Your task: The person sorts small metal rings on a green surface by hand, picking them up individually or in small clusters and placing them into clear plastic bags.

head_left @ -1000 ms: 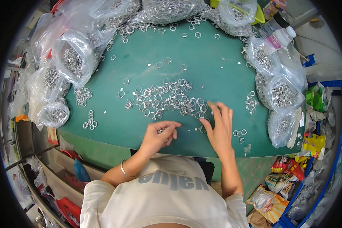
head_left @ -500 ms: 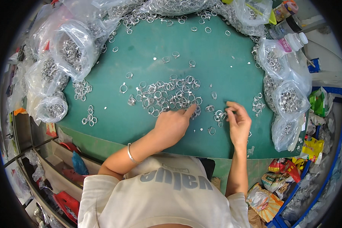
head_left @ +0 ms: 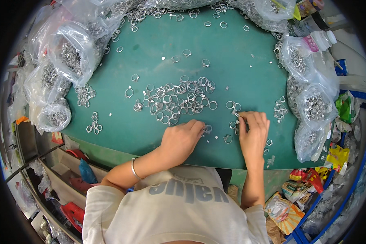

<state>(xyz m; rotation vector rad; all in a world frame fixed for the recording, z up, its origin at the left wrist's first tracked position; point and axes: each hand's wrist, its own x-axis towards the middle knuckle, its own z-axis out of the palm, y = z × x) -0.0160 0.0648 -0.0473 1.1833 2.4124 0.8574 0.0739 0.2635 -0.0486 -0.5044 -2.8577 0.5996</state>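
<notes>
My left hand point(head_left: 184, 140), with a bangle on its wrist, is closed in front of the central pile of silver-coloured rings point(head_left: 179, 97). A ring point(head_left: 208, 129) shows at its thumb and fingertips, partly hidden by them. Thumb and fingers of my right hand point(head_left: 254, 130) pinch a ring point(head_left: 236, 114) by its edge, just right of the pile. Several loose rings lie beside those fingertips, including a single ring point(head_left: 227, 139) nearer the table's front edge.
On the green table point(head_left: 122, 130), small ring groups lie at left point(head_left: 85, 95) and right point(head_left: 280, 109). Open clear plastic bags of rings line the left point(head_left: 75, 51), back and right point(head_left: 313, 103) edges. A white bottle point(head_left: 321, 40) stands at back right. White specks dot the tabletop.
My left hand has drawn back toward me from the pile, its pointing finger now folded in, with a ring at the fingertips. My right fingers have closed on a ring.
</notes>
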